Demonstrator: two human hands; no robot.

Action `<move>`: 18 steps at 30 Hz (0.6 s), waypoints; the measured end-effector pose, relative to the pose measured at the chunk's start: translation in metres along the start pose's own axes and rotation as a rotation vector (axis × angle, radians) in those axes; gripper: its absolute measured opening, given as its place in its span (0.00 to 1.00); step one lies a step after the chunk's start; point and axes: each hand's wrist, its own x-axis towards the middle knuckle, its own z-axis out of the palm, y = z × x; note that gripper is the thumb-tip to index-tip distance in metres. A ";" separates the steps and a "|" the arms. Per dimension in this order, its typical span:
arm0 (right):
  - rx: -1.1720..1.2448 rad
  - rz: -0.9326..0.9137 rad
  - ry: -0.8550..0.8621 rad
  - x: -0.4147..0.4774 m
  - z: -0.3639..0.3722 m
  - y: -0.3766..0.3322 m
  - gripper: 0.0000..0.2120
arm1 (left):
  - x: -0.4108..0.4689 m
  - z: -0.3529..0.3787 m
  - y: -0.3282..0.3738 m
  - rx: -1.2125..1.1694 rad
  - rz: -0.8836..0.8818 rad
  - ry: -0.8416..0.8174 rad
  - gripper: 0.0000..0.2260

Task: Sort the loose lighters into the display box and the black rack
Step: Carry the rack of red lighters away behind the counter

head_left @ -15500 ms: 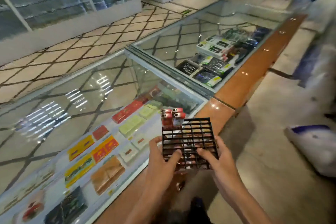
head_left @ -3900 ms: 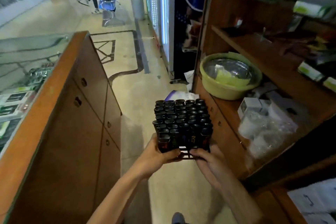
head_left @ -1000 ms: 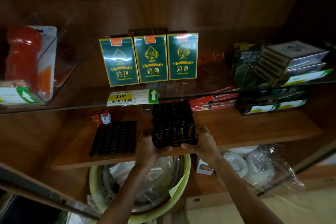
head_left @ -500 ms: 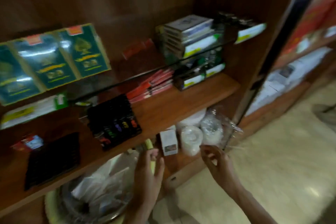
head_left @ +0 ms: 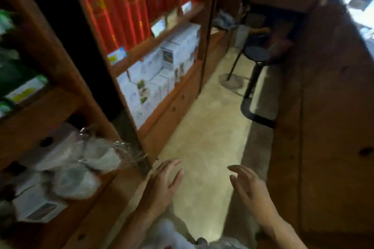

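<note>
Rack released, left near shelf front edge, now out of view. Left hand [head_left: 164, 184], right hand [head_left: 249, 186] empty, fingers loosely spread above floor [head_left: 206, 137]. Probably fetching more lighters: keep hands free.

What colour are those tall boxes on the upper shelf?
Red with gold markings: the tall boxes, head view.

- We're in a shop: wooden shelves [head_left: 155, 43] packed with stock
- Tall red cartons [head_left: 125, 6] lined up above, stacked white boxes [head_left: 155, 81] below
- Price labels [head_left: 117, 56] on the shelf edge
</note>
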 end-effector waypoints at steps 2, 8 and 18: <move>-0.001 0.030 0.018 0.009 -0.027 0.024 0.12 | 0.025 0.025 0.018 0.027 0.046 -0.073 0.14; 0.039 0.138 0.007 0.053 -0.072 0.084 0.14 | 0.112 0.065 0.055 0.113 0.114 -0.202 0.16; 0.114 0.317 0.235 0.228 -0.139 0.168 0.12 | 0.348 0.132 0.072 0.019 -0.004 -0.234 0.12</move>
